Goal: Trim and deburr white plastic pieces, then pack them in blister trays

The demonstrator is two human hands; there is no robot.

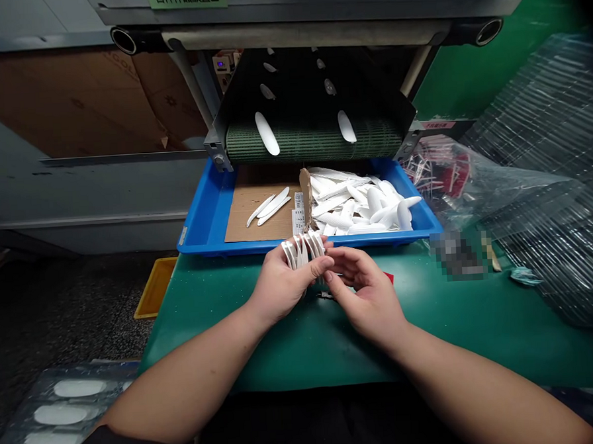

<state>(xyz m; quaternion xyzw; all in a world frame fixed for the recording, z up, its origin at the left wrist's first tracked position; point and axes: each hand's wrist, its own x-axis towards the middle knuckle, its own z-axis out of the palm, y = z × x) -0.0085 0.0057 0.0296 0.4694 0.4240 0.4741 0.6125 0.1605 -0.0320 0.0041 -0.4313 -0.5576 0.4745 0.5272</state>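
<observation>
Several thin, curved white plastic pieces (pixel 302 249) stand side by side as a stack in my left hand (pixel 282 282). The left thumb presses across their near side, while its other fingers are mostly hidden behind them. My right hand (pixel 370 294) is half curled at the stack's right end, with thumb and fingertips against the last pieces. Just beyond both hands sits a blue tray (pixel 307 243). Its right part holds a heap of loose white pieces (pixel 360 205); on cardboard (pixel 240 205) at its left lie a few more (pixel 270 207).
A green conveyor belt (pixel 312 141) carrying white pieces ends above the tray. On the green table (pixel 207 319), clear plastic trays (pixel 564 201) and a bag of red and white parts (pixel 443 168) stand right. A yellow bin (pixel 155 289) is lower left, near bagged white pieces (pixel 53 413).
</observation>
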